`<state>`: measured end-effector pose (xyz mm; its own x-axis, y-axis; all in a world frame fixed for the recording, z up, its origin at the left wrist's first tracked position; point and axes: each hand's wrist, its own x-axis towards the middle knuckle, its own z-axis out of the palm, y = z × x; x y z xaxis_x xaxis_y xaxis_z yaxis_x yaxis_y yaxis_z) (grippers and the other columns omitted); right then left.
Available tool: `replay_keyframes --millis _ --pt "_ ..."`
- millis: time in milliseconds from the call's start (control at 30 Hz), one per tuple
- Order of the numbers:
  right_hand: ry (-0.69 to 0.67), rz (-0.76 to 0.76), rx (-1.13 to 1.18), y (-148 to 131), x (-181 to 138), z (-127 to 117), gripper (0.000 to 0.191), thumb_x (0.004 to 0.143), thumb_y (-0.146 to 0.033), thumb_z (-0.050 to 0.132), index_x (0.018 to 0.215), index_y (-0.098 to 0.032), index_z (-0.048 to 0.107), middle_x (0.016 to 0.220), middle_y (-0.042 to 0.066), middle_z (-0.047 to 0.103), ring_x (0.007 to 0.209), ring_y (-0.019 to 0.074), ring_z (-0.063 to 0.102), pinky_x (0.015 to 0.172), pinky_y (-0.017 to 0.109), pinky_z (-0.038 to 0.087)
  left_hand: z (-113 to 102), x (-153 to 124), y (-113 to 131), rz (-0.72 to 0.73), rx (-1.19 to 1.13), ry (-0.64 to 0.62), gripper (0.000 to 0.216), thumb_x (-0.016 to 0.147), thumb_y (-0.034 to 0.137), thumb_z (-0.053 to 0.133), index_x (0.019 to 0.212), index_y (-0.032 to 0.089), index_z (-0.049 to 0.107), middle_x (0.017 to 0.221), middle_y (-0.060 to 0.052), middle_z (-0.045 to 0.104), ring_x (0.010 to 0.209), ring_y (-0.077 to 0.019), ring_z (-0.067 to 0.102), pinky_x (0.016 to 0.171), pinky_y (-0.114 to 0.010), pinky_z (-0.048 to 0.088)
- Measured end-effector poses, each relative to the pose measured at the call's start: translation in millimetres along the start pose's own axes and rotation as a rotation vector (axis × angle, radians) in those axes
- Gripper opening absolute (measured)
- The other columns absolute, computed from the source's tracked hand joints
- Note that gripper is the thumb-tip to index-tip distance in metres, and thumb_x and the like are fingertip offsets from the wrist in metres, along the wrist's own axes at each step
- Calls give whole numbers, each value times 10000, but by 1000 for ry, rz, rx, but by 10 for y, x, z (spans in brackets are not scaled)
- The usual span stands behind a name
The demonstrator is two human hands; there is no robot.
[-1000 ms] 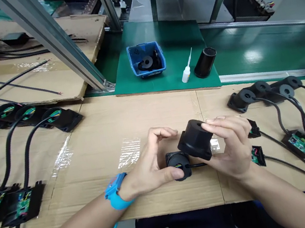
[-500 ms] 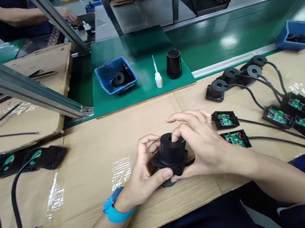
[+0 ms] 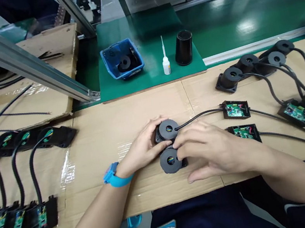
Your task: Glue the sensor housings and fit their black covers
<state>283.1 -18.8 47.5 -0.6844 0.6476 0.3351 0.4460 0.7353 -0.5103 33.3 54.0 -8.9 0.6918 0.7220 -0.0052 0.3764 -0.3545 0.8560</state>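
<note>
Two round black housings with square flanges stand side by side, and coloured wires show in their top holes. Around the left side of the far housing, my left hand is closed, thumb near the gap between the two. My right hand has bent fingertips touching the right edge of the near housing, while its thumb stands apart lower down. A black cable runs from the far housing to a boxed circuit board. Another boxed board is partly behind my right hand.
Four-holed rows aside, several wired housings stand at right and more housings lie left, cabled to boards. A blue bin of black parts, a white bottle and a black cup-shaped piece sit beyond.
The housing held up in both hands is now down beside the other one. My right fingers have left its top hole and moved to the near housing's edge. The view has tilted down.
</note>
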Motion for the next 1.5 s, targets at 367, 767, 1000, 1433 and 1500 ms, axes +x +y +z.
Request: replay_keyframes --millis 367,767,1000,1433,1500 --pt "-196 115 -116 -86 100 354 253 920 -266 734 1142 -200 631 1287 91 644 1137 247 619 946 413 561 -178 -167 92 26 145 156 728 926 493 702 1525 221 388 1502 -145 528 1425 -315 486 1220 -522 372" --pt "-92 126 -200 -99 4 147 675 868 -517 766 1420 -211 527 1541 151 496 1422 319 460 1189 534 381 188 -480 14 83 458 19 1434 692 847 696 1605 248 -233 1696 -284 105 1538 -526 191 1183 -760 246" --pt "-61 792 -337 38 -1235 -399 1235 649 -526 917 1626 -255 211 1633 235 335 1522 422 325 1153 699 356 300 -541 -224 45 529 88 1177 891 692 602 1628 183 -162 1631 -302 309 1453 -523 392 1085 -701 459" --pt "542 916 -481 -316 -2114 168 621 944 -356 674 1493 -241 407 1300 142 614 1171 282 680 889 405 634 105 1128 -45 291 466 -379 1114 885 707 607 1654 172 4 1716 -211 96 1589 -408 56 1272 -631 150" --pt "643 901 -544 -298 -2186 201 566 941 -366 686 1447 -233 471 1252 130 642 1119 273 697 858 389 638 155 1368 -10 295 477 -422 1110 874 726 602 1652 157 52 1714 -214 80 1590 -407 43 1270 -637 109"
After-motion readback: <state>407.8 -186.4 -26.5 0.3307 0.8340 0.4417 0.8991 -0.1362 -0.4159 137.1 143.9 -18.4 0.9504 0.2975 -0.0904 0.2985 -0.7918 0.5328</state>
